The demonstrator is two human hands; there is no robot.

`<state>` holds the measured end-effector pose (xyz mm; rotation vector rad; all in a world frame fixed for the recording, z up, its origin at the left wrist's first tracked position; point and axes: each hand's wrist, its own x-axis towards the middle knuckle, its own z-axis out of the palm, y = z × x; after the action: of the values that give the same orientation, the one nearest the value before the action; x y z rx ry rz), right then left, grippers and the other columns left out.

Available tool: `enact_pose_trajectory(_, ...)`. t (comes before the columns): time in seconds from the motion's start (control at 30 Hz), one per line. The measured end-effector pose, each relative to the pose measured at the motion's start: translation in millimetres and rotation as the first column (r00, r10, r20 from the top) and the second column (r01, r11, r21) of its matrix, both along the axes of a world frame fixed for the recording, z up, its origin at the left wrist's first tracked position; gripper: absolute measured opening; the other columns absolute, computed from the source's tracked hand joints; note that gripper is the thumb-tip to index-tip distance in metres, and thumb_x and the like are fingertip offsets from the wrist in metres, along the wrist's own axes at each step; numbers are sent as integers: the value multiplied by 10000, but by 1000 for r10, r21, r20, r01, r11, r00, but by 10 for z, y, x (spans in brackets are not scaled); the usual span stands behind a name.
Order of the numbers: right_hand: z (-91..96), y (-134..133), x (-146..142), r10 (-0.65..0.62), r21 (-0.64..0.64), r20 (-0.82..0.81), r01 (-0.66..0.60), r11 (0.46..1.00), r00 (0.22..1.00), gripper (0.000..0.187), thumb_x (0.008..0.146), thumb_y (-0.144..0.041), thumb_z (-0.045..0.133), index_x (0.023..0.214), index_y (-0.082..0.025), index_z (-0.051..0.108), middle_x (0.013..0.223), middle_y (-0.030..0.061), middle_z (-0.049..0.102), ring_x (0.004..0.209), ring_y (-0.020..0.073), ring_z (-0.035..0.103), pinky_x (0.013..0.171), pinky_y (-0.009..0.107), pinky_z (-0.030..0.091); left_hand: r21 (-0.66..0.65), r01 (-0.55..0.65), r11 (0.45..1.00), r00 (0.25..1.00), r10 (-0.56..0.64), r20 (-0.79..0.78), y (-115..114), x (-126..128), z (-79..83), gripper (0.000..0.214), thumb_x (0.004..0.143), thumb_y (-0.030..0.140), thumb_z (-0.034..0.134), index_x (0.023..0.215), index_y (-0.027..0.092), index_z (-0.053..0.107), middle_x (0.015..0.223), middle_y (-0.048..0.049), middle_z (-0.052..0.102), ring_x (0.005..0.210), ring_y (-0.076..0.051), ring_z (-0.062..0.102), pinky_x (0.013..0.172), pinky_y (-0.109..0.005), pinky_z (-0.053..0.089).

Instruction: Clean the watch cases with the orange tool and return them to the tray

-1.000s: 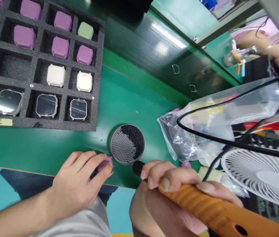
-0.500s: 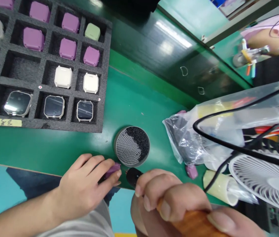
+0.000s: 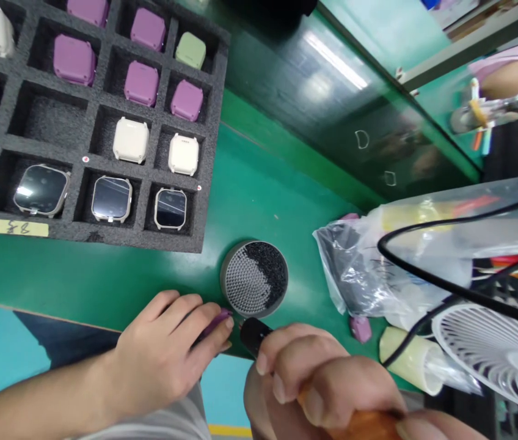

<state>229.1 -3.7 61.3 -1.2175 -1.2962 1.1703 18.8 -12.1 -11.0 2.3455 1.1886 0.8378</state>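
My left hand (image 3: 174,345) is closed around a purple watch case (image 3: 215,322) at the table's front edge. Fingers cover most of the case; only a narrow purple strip shows. In my right hand (image 3: 327,373) is a screwdriver (image 3: 255,336) with an orange handle and a black nose. Its thin tip points at the case, close to my left fingertips; whether they touch I cannot tell. Just beyond both hands stands a round grey dish (image 3: 243,284) with a studded surface, partly covered by tiny black pieces.
A dark foam tray (image 3: 149,239) at the left holds purple, white and green watch cases. To the right lie a clear plastic bag (image 3: 355,263), a purple case (image 3: 360,329), a cream roll (image 3: 412,360), a black cable (image 3: 424,272) and a white fan (image 3: 501,354). Another person's arm (image 3: 515,85) shows far right.
The view has shifted, so the tray and dish appear farther right. Less of the purple case shows between my left fingers. The screwdriver tip stays close to it.
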Motion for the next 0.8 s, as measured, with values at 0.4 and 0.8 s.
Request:
enact_pose_trajectory(0.4,-85,-176,286,139,-66,93,-133,989,986,374,1092,-488,500,810,-309,667,654,-33,581,643,219,652,722,485,643,-23,4,1000,1000,-4,9,-7,3,-20,243,1086,230,647,1277,188,791,1252,-38,791,1099,-243,650,935,-433,457)
enact_pose_trajectory(0.8,-296,-109,64,7,96,165,-23,995,986,418,1077,-561,418,802,-307,604,597,-33,431,525,204,572,573,432,602,-16,-28,1000,999,28,47,-13,21,-25,195,1073,232,684,1231,181,786,1211,-28,790,1079,-231,644,945,-423,452)
